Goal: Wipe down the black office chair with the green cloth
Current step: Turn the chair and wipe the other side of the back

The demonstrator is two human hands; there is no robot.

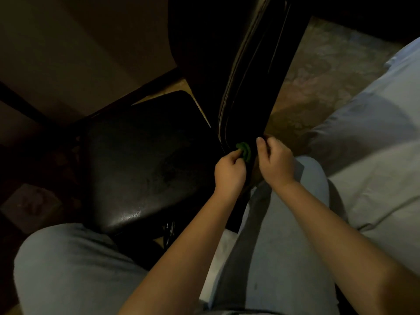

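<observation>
One small bunched green cloth, pinched in left hand against backrest edge of one glossy black padded office chair. Right hand curled, probably gripping that same edge, kinda dark tho. Two hands total.

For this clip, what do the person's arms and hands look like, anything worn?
The left hand and right hand are ungloved, and the arms behind them are bare with no sleeves in view. No watch, ring or bracelet shows in the dim light.
</observation>
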